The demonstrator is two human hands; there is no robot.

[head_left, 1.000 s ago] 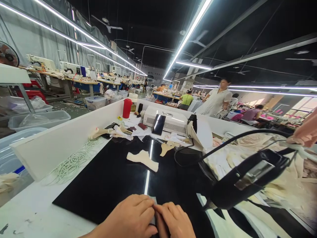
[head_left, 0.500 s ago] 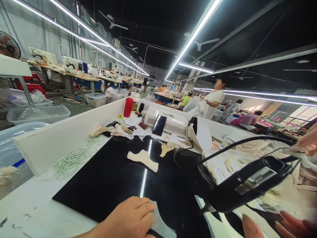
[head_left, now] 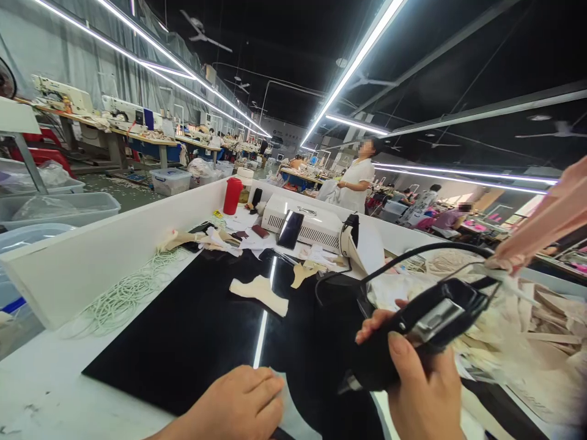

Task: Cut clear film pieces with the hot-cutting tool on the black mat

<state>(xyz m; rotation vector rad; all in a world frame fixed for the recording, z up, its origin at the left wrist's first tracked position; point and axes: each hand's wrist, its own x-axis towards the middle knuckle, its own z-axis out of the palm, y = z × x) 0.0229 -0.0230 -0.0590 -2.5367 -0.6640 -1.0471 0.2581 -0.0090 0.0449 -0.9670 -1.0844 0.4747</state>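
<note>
My left hand (head_left: 250, 397) rests at the bottom centre with its fingers curled together on a pale grey-white fabric piece (head_left: 293, 409). Part of a dark object shows beneath that hand, too hidden to name. In my right hand (head_left: 424, 391) is a black corded handheld tool (head_left: 413, 339) with a metal plate on its side and a pointed metal tip, tilted down to the left. A pink cloth strip (head_left: 541, 214) is tied to the tool's back end. Under both hands lies a glossy black board (head_left: 183, 342). A cream cut piece (head_left: 260, 293) lies flat on it.
White walls (head_left: 114, 250) border the table. Along the back stand a red bottle (head_left: 233, 197), a white vented box (head_left: 316, 223) and a phone (head_left: 290, 230). Green cord (head_left: 123, 293) is heaped left; fabric pieces (head_left: 541, 324) pile up right. A person (head_left: 360, 183) stands beyond.
My right hand has come up from the bottom right and taken hold of the black tool, which hung free before. The tool has shifted left. My left hand stays on the fabric.
</note>
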